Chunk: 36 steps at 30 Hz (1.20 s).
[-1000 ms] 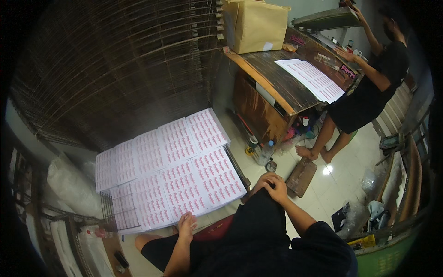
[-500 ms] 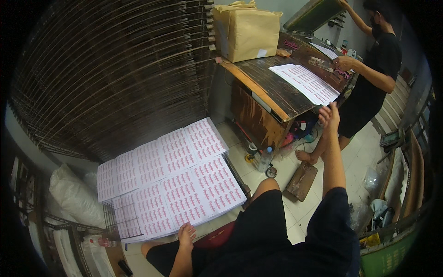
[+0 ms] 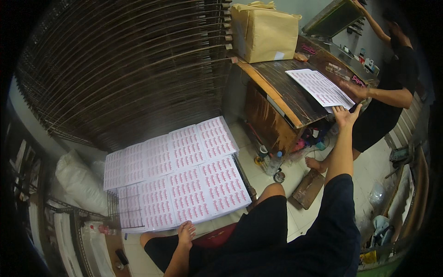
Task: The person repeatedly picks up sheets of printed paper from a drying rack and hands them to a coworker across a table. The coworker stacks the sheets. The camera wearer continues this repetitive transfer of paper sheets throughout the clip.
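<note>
My right hand (image 3: 345, 117) reaches out to the wooden table, its palm up and thumb spread, with the fingertips at the near edge of a white sheet with pink print (image 3: 320, 87). Whether the fingers touch the paper or pass under it is hard to see. My left hand (image 3: 186, 233) is loosely open, low by the front edge of the rows of printed sheets (image 3: 187, 194), holding nothing. Those sheets lie in overlapping rows on a wire rack (image 3: 123, 210). A co-worker's hand (image 3: 355, 90) is beside the sheet on the table.
Tall stacked drying racks (image 3: 124, 69) rise behind the rows of sheets. A paper-wrapped bundle (image 3: 265, 34) sits on the wooden table (image 3: 286, 104). A raised screen frame (image 3: 333, 19) is held by the co-worker (image 3: 392, 87). On the floor are a bottle (image 3: 274, 164) and a wooden block (image 3: 307, 188).
My right hand has turned and opened at the sheet's edge. The co-worker's hand has come down toward the table sheets, and the sheet it held farther back is gone from there. The view has shifted slightly.
</note>
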### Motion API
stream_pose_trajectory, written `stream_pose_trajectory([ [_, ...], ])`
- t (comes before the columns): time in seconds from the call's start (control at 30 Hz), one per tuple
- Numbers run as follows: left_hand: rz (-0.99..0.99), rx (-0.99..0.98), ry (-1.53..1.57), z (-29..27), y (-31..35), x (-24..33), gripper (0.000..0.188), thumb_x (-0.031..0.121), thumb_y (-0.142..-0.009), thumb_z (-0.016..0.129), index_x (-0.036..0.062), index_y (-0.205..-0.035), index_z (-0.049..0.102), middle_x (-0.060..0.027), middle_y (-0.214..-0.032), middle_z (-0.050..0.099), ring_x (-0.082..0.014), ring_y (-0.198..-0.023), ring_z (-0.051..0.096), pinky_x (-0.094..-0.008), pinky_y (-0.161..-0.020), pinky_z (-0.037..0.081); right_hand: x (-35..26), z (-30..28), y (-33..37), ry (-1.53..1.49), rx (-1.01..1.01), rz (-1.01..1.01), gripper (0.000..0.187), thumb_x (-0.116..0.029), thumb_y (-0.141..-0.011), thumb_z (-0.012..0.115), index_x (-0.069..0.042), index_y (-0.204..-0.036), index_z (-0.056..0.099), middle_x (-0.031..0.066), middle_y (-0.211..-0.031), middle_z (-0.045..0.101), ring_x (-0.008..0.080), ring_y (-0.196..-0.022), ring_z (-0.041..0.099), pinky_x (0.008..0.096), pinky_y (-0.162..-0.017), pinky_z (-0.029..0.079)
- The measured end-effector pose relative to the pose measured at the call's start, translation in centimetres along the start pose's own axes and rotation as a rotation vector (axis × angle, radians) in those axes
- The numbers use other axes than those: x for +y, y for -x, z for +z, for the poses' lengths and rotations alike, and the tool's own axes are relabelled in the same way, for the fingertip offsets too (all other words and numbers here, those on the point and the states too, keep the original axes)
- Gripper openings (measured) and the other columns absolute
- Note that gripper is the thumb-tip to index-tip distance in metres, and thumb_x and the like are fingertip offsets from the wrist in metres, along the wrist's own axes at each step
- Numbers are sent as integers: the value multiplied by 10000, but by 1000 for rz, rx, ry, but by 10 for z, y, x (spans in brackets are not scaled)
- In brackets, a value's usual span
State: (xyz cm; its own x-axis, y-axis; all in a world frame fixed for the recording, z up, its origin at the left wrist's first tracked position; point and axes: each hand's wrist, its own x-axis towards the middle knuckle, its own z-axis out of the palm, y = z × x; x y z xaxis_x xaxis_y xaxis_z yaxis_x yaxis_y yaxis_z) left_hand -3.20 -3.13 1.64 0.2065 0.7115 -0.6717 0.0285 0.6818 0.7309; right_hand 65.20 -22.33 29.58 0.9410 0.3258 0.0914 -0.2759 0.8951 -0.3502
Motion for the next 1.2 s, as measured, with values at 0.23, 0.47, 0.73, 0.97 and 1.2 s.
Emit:
stream_pose_trajectory([
  [0.23, -1, 9, -45, 12, 12, 8, 355, 259, -863, 603, 99, -1160, 490, -73, -1033, 568, -174, -891, 552, -309, -695, 442, 52, 18, 2, 608, -88, 202, 656, -296, -907, 523, 7, -1375, 178, 245, -1351, 299, 411, -1170, 447, 466, -945, 447],
  [0.47, 66, -65, -113, 23, 13, 9, 391, 280, -832, 661, 100, -1154, 531, -56, -1000, 576, -150, -906, 550, -291, -737, 422, 102, 36, 45, 858, -74, -116, 387, -66, -948, 381, 16, -1319, 306, 158, -1258, 457, 283, -1058, 551, 408, -907, 495],
  [0.73, 472, -371, -161, 80, 63, 51, 456, 122, -856, 635, 39, -1269, 461, -106, -1129, 566, -170, -1055, 532, -309, -874, 443, 211, 43, 269, 538, -138, -13, 432, -98, -945, 458, -42, -1331, 271, 152, -1312, 411, 244, -1155, 484, 443, -938, 451],
  [0.97, 651, -525, 184, 139, 127, 112, 509, 73, -900, 558, 20, -1362, 352, -109, -1136, 558, -169, -1070, 534, -296, -904, 437, 284, 18, 427, 612, -205, 150, 335, -175, -983, 400, 73, -1206, 369, 211, -1068, 563, 228, -873, 615, 323, -786, 520],
  [1.2, 765, -239, 333, 147, 125, 102, 399, 16, -872, 554, 18, -1255, 441, -91, -1085, 576, -126, -1041, 521, -271, -858, 441, 290, -3, 436, 952, -626, 195, 296, -140, -971, 396, 116, -1022, 535, 183, -894, 625, 221, -779, 622, 293, -695, 502],
])
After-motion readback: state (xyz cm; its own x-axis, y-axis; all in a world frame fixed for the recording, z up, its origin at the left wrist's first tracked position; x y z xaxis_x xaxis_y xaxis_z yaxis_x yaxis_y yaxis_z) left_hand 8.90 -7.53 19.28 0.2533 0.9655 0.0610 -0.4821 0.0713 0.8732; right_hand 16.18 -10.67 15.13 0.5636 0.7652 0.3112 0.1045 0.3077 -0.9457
